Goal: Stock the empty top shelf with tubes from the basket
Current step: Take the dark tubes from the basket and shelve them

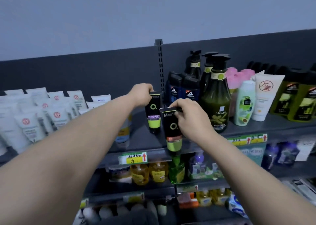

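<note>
Two black-and-green tubes stand cap down on the dark top shelf (145, 142). My left hand (142, 93) pinches the crimped top of the rear tube (153, 112), which stands upright deep on the shelf. My right hand (186, 114) pinches the top of the front tube (172, 132), whose green cap reaches the shelf's front edge. Both tubes are side by side, the front one to the right and closer to me. No basket is in view.
White tubes (56, 115) fill the shelf's left part. Dark green pump bottles (216, 96), blue shower gels (190, 89) and more tubes stand at the right. A price label (133, 158) hangs on the shelf edge. Lower shelves hold yellow and green bottles (158, 171).
</note>
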A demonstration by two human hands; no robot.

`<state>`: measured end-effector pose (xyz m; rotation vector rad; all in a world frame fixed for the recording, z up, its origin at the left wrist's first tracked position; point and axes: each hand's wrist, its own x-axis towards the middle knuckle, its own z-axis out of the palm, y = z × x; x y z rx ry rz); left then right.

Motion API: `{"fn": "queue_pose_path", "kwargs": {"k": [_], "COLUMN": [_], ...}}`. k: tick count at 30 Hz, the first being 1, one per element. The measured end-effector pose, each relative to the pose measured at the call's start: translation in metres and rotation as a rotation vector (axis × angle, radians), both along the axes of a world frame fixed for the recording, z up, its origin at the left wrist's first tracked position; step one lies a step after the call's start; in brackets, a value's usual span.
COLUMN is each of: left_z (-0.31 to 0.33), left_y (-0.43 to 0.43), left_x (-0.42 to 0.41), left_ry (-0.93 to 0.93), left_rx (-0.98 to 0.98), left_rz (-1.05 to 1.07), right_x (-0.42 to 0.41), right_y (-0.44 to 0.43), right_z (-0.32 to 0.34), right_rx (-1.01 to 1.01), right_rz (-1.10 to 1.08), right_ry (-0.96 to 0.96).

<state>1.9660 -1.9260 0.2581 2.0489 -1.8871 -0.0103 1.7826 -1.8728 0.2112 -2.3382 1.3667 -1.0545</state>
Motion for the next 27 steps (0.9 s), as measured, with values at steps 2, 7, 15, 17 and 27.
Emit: {"fn": "queue_pose_path", "kwargs": {"k": [2,7,15,17,27], "left_z": [0.0,0.009,0.018,0.013,-0.007], "left_y": [-0.003,0.012,0.062,0.07,0.087], "left_x": [0.003,0.019,0.056,0.063,0.083], "left_ry": [0.033,0.166,0.149,0.133,-0.044], "left_rx": [0.012,-0.036,-0.237,-0.229,0.037], "left_rz": [0.015,-0.025,0.02,0.022,-0.116], "right_x": [0.005,0.027,0.069,0.075,0.069], "right_y": [-0.008,-0.015,-0.018,-0.018,-0.012], "right_z": [0.003,0.014,0.005,0.003,0.004], "right_rx": [0.02,0.014,0.067,0.1,0.065], "right_rz": [0.033,0.066,0.009,0.007,-0.007], "right_ry": [-0.023,-0.086,-0.055,-0.015,0.069]}}
